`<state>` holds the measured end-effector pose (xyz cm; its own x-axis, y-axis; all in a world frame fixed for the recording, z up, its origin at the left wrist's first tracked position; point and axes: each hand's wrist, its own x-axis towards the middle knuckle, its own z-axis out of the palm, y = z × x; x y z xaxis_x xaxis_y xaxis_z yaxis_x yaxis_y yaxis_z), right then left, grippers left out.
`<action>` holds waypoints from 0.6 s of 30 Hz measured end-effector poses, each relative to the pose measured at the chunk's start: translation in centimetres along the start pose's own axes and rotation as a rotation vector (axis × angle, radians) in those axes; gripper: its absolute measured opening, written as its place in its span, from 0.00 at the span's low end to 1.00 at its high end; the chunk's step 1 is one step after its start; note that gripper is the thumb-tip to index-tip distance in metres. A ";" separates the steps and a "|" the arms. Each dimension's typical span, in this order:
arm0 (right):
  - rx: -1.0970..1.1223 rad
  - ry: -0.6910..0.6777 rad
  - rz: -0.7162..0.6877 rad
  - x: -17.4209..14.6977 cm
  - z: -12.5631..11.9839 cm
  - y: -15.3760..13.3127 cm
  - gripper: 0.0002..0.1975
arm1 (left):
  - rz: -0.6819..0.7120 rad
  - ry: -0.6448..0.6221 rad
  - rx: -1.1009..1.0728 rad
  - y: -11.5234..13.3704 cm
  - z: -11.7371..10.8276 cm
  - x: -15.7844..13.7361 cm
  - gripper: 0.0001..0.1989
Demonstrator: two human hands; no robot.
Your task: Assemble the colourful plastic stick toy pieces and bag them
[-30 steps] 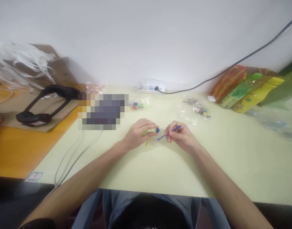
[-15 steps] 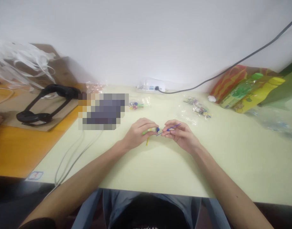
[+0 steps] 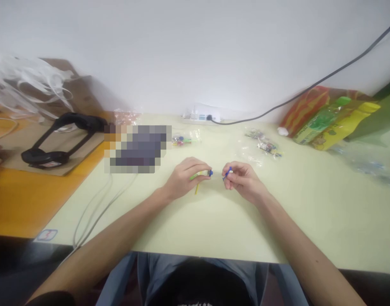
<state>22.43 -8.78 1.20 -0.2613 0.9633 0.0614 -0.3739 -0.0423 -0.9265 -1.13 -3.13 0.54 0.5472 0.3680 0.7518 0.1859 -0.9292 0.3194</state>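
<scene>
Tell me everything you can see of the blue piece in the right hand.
The blue piece is small, slim and deep blue, and looks like plastic. It sits slanted, its upper end leaning to the right in the picture, pinched between the thumb and fingers of the right hand, which may hide part of it. A gap separates it from the blue-ended part in the left hand. Finer detail is too small to make out.

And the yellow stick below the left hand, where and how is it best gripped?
Probably pinch the yellow stick at its lower end, coming from the person's near side. It is thin, and that end sticks out free; the upper part disappears behind the left hand.
</scene>
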 end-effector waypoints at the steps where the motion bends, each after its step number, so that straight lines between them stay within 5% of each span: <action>1: 0.000 0.001 -0.002 0.0 -0.1 0.0 0.13 | 0.003 0.002 -0.007 0.1 0.0 0.0 0.13; 18: 0.031 -0.050 0.003 0.0 0.3 0.2 0.15 | 0.043 0.012 -0.129 1.4 0.3 0.5 0.15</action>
<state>22.14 -8.90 1.13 -0.3066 0.9486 0.0778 -0.3997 -0.0542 -0.9150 -0.35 -4.27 1.26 0.5421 0.3294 0.7731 0.0555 -0.9320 0.3582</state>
